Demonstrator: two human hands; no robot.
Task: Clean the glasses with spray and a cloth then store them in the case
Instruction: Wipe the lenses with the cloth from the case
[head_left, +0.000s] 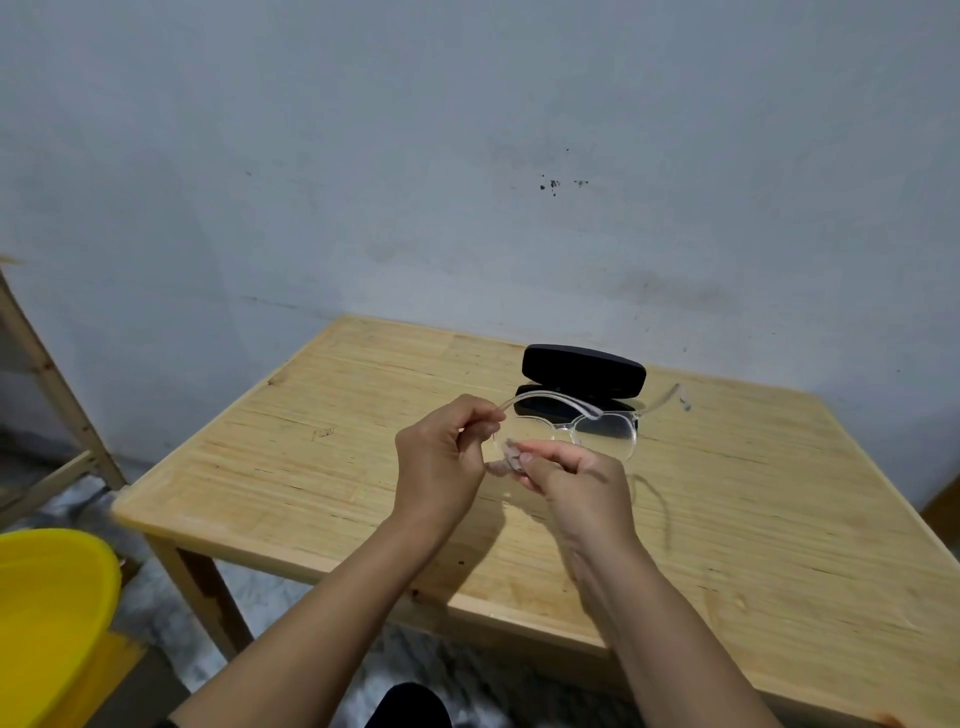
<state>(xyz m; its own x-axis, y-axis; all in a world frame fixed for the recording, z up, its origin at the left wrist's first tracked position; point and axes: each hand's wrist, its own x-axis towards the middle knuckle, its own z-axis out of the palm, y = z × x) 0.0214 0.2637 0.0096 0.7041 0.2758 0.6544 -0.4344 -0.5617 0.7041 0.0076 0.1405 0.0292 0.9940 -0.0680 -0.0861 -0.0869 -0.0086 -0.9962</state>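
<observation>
Centre of the frame, the left hand pinches the clear glasses at the left end of the frame, fingers curled tight, while the right hand pinches a small greyish cloth against the near lens. This looks like the wiping step, the glasses held in the air above the wooden table. Just behind them the black case sits open; next comes folding the arms and laying the pair inside.
</observation>
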